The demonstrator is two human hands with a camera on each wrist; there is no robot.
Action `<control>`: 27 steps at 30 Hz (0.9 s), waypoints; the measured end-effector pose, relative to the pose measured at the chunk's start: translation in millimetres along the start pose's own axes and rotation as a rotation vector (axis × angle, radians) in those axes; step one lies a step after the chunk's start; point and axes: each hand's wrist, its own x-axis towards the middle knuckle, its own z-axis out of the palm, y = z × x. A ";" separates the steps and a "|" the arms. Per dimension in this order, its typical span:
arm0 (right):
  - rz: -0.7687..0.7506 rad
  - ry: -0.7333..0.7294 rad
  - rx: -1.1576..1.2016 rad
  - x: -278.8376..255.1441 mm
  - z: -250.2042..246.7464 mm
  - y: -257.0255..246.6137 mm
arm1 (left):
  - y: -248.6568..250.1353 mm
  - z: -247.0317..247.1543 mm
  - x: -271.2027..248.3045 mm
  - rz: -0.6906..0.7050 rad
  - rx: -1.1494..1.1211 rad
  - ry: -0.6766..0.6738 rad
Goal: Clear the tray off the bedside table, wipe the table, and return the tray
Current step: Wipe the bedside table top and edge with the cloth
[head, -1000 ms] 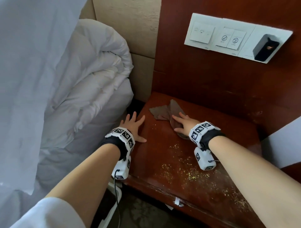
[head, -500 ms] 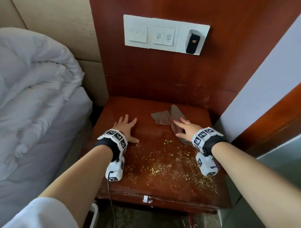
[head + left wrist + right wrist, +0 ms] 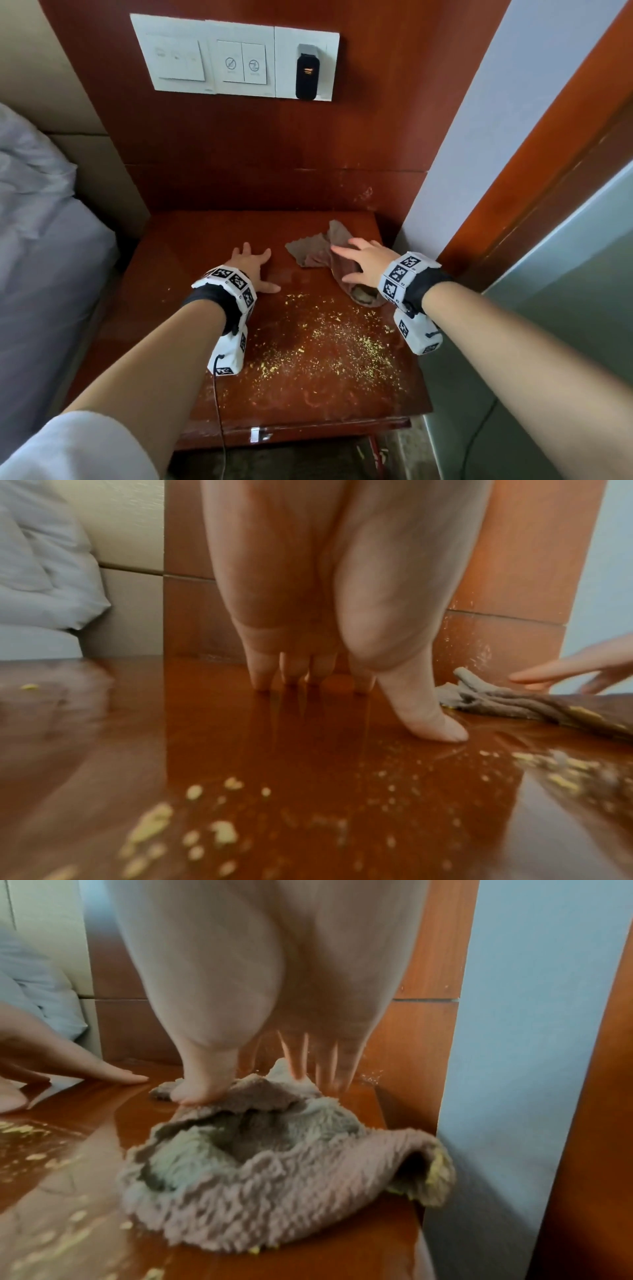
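The reddish wooden bedside table (image 3: 191, 246) carries a scatter of yellow crumbs (image 3: 329, 342) over its front half. A brown-grey cloth (image 3: 315, 250) lies crumpled at the back right of the top, also seen as a fuzzy cloth (image 3: 274, 1153) close up. My right hand (image 3: 363, 263) presses flat on it with straight, spread fingers, the thumb (image 3: 195, 1091) on the cloth's edge. My left hand (image 3: 250, 263) rests flat on the bare wood to the left, fingers (image 3: 291, 669) straight, thumb out. No tray is in view.
A wooden wall panel with white switch plates (image 3: 236, 58) and a black plug-in device (image 3: 306, 73) rises behind the table. A bed with white duvet (image 3: 30, 205) is at the left. A pale wall (image 3: 479, 137) and a wooden door frame (image 3: 548, 154) close in the right side.
The head view has swung right, away from the bed. My right hand has slid the cloth rightward toward the table's back right corner. The left hand stays pressed in place.
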 end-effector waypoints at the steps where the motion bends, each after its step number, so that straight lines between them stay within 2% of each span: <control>1: -0.008 0.002 0.007 2.3 1.7 0.2 | 2.6 -0.3 1.5 -0.003 0.002 -0.005; 5: -0.025 -0.058 0.057 10.5 9.0 2.4 | 3.0 0.9 5.9 -0.013 0.002 -0.003; 14: -0.011 -0.067 0.044 10.2 9.1 1.4 | 0.4 2.2 9.0 0.000 -0.005 0.006; 21: 0.008 -0.092 0.019 -6.4 13.9 2.3 | 0.1 3.9 6.5 -0.006 -0.006 0.015; 27: 0.039 -0.100 0.046 -33.5 23.9 5.0 | 2.4 3.7 -2.2 0.016 0.082 -0.015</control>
